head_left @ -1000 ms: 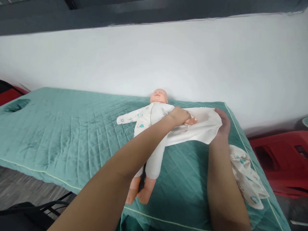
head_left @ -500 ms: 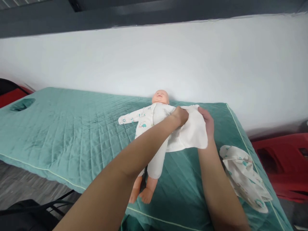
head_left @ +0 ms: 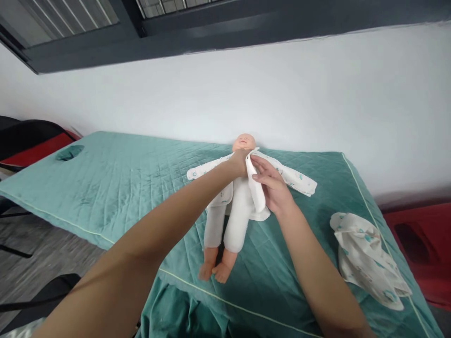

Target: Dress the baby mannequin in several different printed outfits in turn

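Observation:
A baby doll lies on its back on a green quilted bed cover, its head by the wall. It wears a white patterned baby shirt with the sleeves spread to both sides and the front parted; its legs are white, its feet bare. My left hand is closed at the shirt's collar over the doll's chest, its fingertips partly hidden behind the raised front flap. From the right, my right hand grips that flap between thumb and fingers.
A crumpled white patterned garment lies near the right edge of the bed cover. Red chairs stand to the right, and black and red ones at the left. A face hole shows at the bed's far left.
The shirt's right-side sleeve now lies stretched outward on the bed. Both hands have moved inward to the doll's chest, and the flap stands folded between them. The view has shifted slightly.

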